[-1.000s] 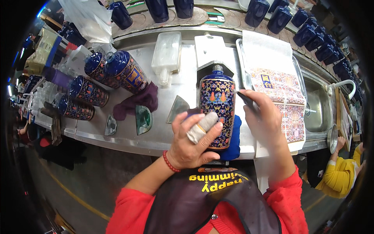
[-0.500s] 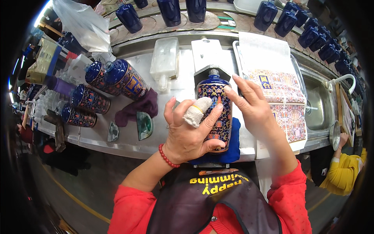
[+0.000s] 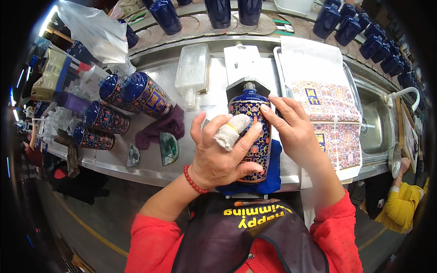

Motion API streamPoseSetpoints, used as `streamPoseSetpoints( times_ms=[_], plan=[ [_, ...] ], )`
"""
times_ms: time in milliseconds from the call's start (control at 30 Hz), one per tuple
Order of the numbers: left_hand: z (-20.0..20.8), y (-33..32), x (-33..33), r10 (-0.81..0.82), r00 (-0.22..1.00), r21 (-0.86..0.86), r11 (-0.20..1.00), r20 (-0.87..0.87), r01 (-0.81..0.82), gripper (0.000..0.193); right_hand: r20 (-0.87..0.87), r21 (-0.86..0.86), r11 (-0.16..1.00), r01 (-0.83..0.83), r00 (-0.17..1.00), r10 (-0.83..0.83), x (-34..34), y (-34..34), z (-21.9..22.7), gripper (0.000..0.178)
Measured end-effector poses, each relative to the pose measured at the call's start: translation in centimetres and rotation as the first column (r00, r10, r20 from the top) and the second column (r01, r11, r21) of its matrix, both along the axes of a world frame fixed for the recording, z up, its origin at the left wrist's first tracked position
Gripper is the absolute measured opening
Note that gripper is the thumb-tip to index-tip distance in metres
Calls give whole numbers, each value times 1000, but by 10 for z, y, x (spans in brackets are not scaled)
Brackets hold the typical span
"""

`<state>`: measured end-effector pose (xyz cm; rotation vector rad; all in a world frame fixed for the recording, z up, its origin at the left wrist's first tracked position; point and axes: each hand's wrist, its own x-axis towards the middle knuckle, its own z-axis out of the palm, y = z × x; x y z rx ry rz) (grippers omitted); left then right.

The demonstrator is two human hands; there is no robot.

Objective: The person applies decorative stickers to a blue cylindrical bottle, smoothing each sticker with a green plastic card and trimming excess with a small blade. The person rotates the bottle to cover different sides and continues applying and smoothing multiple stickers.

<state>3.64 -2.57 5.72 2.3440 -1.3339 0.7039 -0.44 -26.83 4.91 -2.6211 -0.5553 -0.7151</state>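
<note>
A dark blue bottle (image 3: 251,107) with a floral patterned wrap lies on its back in front of me, its neck pointing away, in a grey holder (image 3: 239,83) over a blue cloth (image 3: 274,175). My left hand (image 3: 223,152) rests across the bottle's front with fingers spread; a white fabric cover with a yellow band wraps one finger. Stretched fingers of my right hand (image 3: 291,125) touch the bottle's upper right edge. Right of it, patterned decal sheets (image 3: 330,107) lie on a tray, partly under a white sheet (image 3: 312,57).
Several patterned bottles (image 3: 152,98) stand at left beside a purple cloth (image 3: 154,129) and two green scraper pieces (image 3: 169,148). A clear glass bottle (image 3: 191,68) lies behind. Plain blue bottles (image 3: 217,13) ride a curved conveyor (image 3: 191,38). A sink (image 3: 373,129) and another person's yellow sleeve (image 3: 403,204) are at right.
My right fingertips have come down onto the bottle's upper right edge. On the conveyor, the plain blue bottles have shifted right. My left hand has barely moved.
</note>
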Motion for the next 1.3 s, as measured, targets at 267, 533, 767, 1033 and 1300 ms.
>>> streamPoseSetpoints(
  times_ms=[267,533,767,1033,1300],
  plan=[
    [-1,0,6,4,1000,30,1000,15,-5,77,-1,1,1000,13,1000,-13,-1,3,1,65],
    [-1,3,21,18,996,-34,999,-84,-21,82,-40,35,999,37,999,-35,-2,8,8,66],
    [-9,0,28,-1,989,-38,999,-147,-4,87,-33,-36,998,52,998,-53,1,9,3,59],
    [-11,1,29,-21,983,-62,998,-182,10,87,-40,-26,997,71,997,-72,1,12,4,59],
    [-11,1,26,-21,983,-69,998,-181,8,84,-19,-70,994,85,996,-87,-5,16,8,56]
  ],
)
